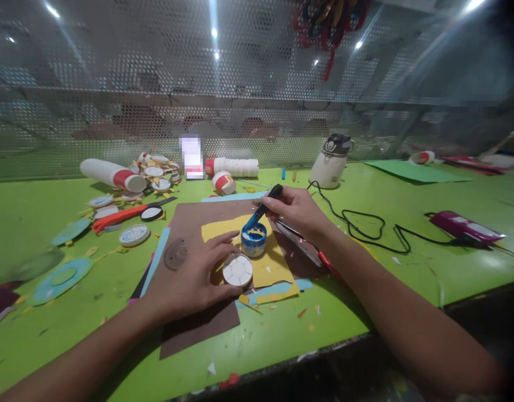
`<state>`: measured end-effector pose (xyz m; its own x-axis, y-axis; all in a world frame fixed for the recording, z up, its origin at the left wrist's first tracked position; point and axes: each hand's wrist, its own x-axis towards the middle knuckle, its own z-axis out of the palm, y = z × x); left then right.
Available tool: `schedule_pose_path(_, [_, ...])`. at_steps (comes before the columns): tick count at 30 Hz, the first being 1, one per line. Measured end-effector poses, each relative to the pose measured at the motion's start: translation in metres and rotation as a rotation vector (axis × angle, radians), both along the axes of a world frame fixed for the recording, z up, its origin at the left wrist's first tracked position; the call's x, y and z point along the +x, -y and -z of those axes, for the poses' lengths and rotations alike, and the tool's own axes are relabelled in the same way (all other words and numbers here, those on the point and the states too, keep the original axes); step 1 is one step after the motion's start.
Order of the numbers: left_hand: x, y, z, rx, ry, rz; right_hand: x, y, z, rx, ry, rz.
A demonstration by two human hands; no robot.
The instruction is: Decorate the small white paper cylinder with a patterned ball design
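Observation:
My right hand [296, 209] grips a thick black pen-shaped tool [265, 205] whose lower part is stained blue. Its tip reaches into an open glass jar [253, 240] of blue paint, so the very end is hidden. With thumb and fingers my left hand [198, 273] holds a white round disc [237, 271] marked with dark lines like a football pattern, just in front of the jar. Its upper fingers stretch towards the jar's side. Under jar and disc lies yellow paper [277, 268] on a brown sheet [202, 329].
Scissors [324, 257] with red handles lie under my right forearm. Left stand an orange cutter [123, 216], paper cups [112, 174] and several round discs [134, 235]. A white jug [331, 162] stands behind; a black cord [382, 229] runs to a purple device [466, 228].

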<state>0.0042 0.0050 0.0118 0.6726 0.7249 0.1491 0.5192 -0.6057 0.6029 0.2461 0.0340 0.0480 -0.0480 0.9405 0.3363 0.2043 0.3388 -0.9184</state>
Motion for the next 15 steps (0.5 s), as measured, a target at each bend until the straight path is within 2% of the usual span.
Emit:
schedule_pose_path(6, [0.002,0.001,-0.001,-0.016,0.03,0.04,-0.005,0.007,-0.011,0.036,-0.123,0.077])
schedule_pose_path(15, [-0.003,-0.006,0.005,-0.03,0.164,-0.156,-0.003,0.008,-0.013,0.023,-0.318,0.07])
